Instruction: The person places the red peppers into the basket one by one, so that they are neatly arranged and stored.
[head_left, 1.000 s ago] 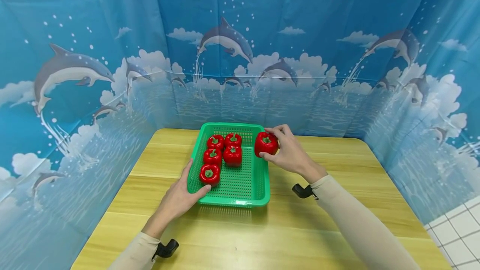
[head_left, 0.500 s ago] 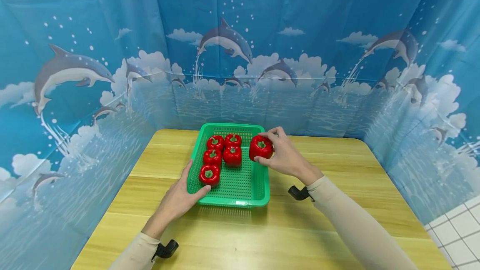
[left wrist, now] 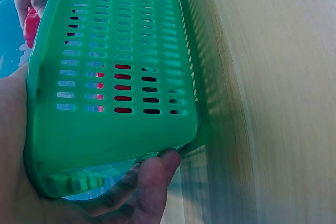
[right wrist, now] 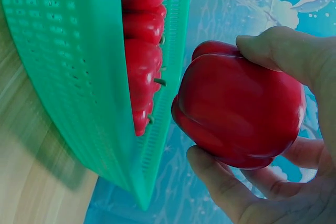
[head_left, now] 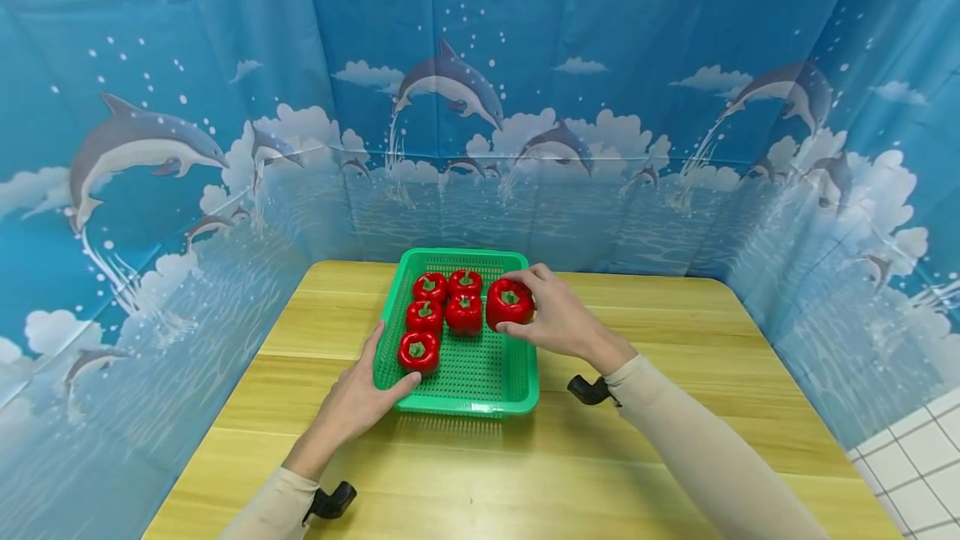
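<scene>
My right hand point(head_left: 562, 317) holds a glossy red bell pepper point(head_left: 510, 304) between thumb and fingers, its green stem facing up. In the head view that pepper overlaps the right part of the green basket point(head_left: 480, 408); the right wrist view shows it raised above the rim. Several more red bell peppers point(head_left: 418, 352) stand inside, two columns on the basket's left half. My left hand point(head_left: 360, 394) grips the near left corner, thumb over the rim. In the left wrist view its fingers point(left wrist: 152, 184) curl under the outer wall of the basket point(left wrist: 113, 129).
The basket rests on a yellow wood-grain table point(head_left: 480, 482). A blue curtain with dolphins point(head_left: 450, 82) hangs behind the table and along both sides. White tiles point(head_left: 911, 465) show at the lower right. Each wrist wears a black mount point(head_left: 330, 500).
My right hand has carried the held pepper left and toward me, from over the basket's right rim to beside the other peppers. My left hand has stayed at the corner.
</scene>
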Demonstrator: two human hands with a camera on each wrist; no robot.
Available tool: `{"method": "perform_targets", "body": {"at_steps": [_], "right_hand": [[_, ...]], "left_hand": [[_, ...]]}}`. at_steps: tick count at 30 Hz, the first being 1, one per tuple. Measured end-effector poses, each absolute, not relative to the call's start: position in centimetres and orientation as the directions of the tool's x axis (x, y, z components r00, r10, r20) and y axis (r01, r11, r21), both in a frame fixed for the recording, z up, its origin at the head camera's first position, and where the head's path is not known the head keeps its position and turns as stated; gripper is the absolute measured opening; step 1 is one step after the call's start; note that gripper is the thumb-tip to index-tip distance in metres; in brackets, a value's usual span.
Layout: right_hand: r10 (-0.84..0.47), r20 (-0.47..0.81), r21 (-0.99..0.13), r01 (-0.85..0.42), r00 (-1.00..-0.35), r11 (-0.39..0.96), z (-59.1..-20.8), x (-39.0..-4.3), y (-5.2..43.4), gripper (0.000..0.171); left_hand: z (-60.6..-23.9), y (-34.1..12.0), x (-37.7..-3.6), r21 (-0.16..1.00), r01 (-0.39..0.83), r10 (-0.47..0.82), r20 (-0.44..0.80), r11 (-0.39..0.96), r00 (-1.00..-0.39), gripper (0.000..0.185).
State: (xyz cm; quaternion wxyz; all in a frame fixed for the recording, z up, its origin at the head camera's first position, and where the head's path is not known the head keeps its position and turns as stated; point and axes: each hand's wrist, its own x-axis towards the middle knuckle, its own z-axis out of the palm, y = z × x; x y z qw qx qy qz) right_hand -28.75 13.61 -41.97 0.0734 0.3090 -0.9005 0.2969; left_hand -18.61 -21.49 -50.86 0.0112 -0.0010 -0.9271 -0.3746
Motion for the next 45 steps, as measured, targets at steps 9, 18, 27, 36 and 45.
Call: {"method": "perform_targets", "body": {"at_steps": [9, 18, 27, 36, 45], "right_hand": [[-0.531, 0.311, -0.491, -0.612, -0.788, 0.62, -42.0, -28.5, 12.7, 0.076], [-0.546, 0.316, -0.476, -0.627, -0.776, 0.617, -41.9, -28.5, 11.8, 0.074], [-0.564, 0.288, -0.469, -0.628, -0.774, 0.621, -41.9, -28.3, 10.8, 0.077], [-0.573, 0.256, -0.463, -0.619, -0.779, 0.635, -42.1, -28.3, 9.6, 0.076], [-0.578, 0.216, -0.469, -0.603, -0.787, 0.645, -42.2, -28.1, 8.6, 0.078]], "left_hand": [[-51.1, -21.5, -18.7, 0.691, 0.008, -0.008, 0.019, 0.723, -1.0, 0.118], [-51.0, -21.6, -18.7, 0.692, 0.007, -0.005, 0.016, 0.721, -1.0, 0.119], [-51.1, -21.6, -18.7, 0.691, 0.002, -0.008, 0.011, 0.723, -1.0, 0.119], [-51.1, -21.7, -18.7, 0.692, 0.0, -0.009, 0.009, 0.722, -1.0, 0.12], [-51.1, -21.7, -18.7, 0.696, -0.001, -0.005, 0.004, 0.718, -1.0, 0.118]]}}
